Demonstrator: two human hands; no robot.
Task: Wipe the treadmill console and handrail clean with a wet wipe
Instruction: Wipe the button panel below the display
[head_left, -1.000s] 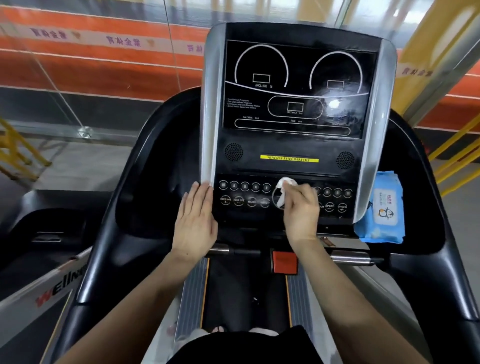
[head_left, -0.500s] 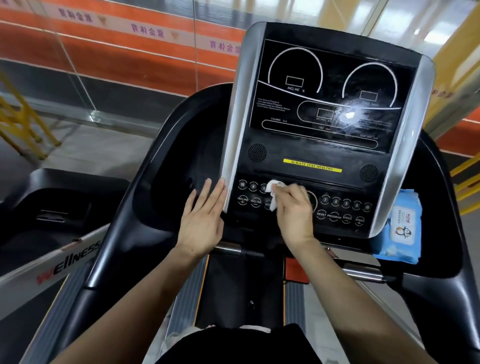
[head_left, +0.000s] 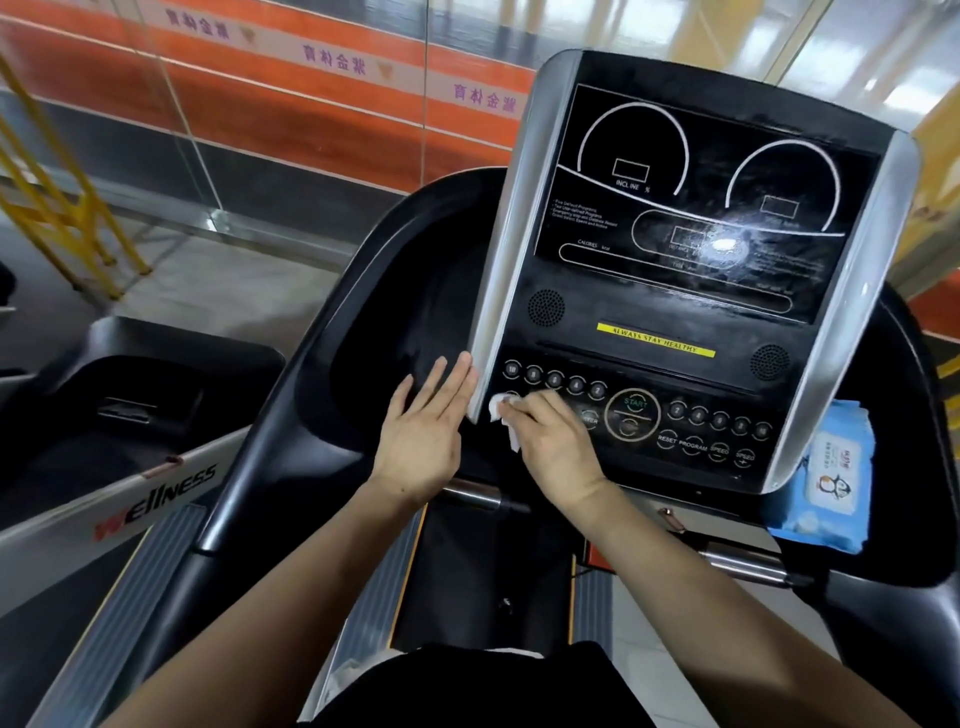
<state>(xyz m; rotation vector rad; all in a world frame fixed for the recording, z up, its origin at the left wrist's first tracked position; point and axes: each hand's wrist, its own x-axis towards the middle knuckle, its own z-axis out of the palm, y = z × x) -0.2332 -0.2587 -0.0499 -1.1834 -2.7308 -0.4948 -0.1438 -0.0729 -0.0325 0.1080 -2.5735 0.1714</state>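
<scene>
The black treadmill console (head_left: 670, 270) with silver side trims stands ahead of me, its screen smeared with wet streaks. My right hand (head_left: 553, 447) grips a crumpled white wet wipe (head_left: 504, 415) and presses it on the lower left of the button panel, left of the round START button (head_left: 634, 415). My left hand (head_left: 423, 441) lies flat with straight fingers on the black surround, fingertips against the console's left silver trim. A chrome handrail bar (head_left: 475, 493) shows just below both wrists.
A blue pack of wet wipes (head_left: 826, 478) lies in the right tray beside the console. An orange safety key block (head_left: 597, 556) sits under my right forearm. A neighbouring treadmill (head_left: 130, 431) stands at left, with yellow railings (head_left: 62, 197) and a glass wall beyond.
My right hand has slid the wipe leftward across the button panel, from the centre START button to the left end. My left hand stays by the left trim. My view turned left.
</scene>
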